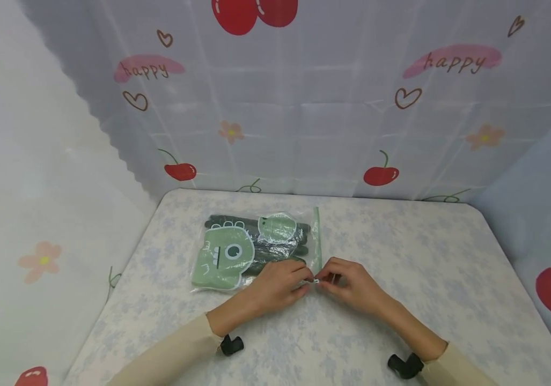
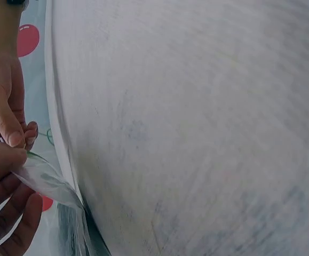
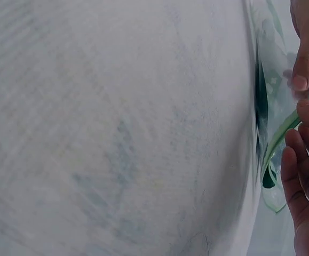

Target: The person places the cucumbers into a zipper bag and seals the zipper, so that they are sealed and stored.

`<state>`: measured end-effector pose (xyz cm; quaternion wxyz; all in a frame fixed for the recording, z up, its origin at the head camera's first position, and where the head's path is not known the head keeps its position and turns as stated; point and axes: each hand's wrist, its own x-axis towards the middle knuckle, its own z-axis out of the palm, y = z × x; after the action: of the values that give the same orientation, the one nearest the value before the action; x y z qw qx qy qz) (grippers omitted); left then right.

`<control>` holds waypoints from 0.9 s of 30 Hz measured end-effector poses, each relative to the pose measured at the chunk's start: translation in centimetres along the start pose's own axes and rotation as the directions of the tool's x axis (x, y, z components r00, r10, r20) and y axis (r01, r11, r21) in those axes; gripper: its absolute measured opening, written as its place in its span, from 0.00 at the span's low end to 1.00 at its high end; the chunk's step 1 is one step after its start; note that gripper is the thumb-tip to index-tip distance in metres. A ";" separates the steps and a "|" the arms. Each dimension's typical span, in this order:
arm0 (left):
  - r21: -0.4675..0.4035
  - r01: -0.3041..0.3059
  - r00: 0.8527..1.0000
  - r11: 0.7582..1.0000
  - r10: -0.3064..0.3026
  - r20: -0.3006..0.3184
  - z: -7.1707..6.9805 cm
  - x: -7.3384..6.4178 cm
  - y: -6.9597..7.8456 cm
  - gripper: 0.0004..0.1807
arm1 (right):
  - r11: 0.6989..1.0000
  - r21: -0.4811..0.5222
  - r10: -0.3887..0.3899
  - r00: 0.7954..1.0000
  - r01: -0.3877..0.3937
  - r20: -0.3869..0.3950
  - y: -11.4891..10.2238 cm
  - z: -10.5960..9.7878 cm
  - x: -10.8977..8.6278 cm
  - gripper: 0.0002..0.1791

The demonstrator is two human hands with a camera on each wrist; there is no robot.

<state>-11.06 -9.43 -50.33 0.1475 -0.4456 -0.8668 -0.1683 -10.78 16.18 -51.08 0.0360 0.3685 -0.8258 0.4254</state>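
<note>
A clear zip bag [image 1: 227, 262] with a green cartoon dinosaur print lies on the table, dark folded cloth-like things showing through it. Along its right side runs a green zip strip [image 1: 317, 236]. My left hand [image 1: 277, 287] pinches the bag at its near right corner, thumb against fingers. Right beside it, my right hand [image 1: 354, 287] pinches the end of the strip, where a small white piece [image 1: 316, 281] shows between the hands. In the right wrist view, the green strip [image 3: 285, 130] bends up to the thumb and fingertips. Clear film [image 2: 45, 178] stretches from the fingers in the left wrist view.
The table [image 1: 425, 257] has a pale cloth with a faint blue floral pattern. Behind it hangs a white curtain [image 1: 304, 139] with cherries, hearts and "happy" prints, and similar sheets stand at both sides. Small black devices [image 1: 405, 366] sit at both wrists.
</note>
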 end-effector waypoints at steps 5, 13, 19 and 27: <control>0.008 -0.027 0.998 1.000 0.027 -0.063 0.0 0.2 0.2 0.06 | 0.998 -0.042 -0.042 0.999 0.042 0.004 -0.1 0.0 0.1 0.12; -0.033 -0.022 0.997 0.999 0.020 -0.069 -0.2 0.3 0.7 0.07 | 0.960 -0.273 -0.047 0.997 0.061 0.058 0.3 -0.4 1.3 0.16; -0.045 -0.005 0.998 0.999 0.002 -0.061 -0.2 0.4 0.8 0.07 | 0.952 -0.305 0.048 0.990 -0.006 0.129 1.5 -1.4 2.5 0.15; -0.070 -0.001 0.998 0.998 -0.003 -0.056 -0.3 0.2 0.7 0.06 | 0.951 -0.299 0.115 0.986 -0.074 0.122 3.0 -1.6 3.4 0.14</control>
<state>-10.55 -8.99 -49.79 0.1558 -0.4453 -0.8561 -0.2112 -15.52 16.47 -50.83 0.0128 0.3475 -0.8970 0.2729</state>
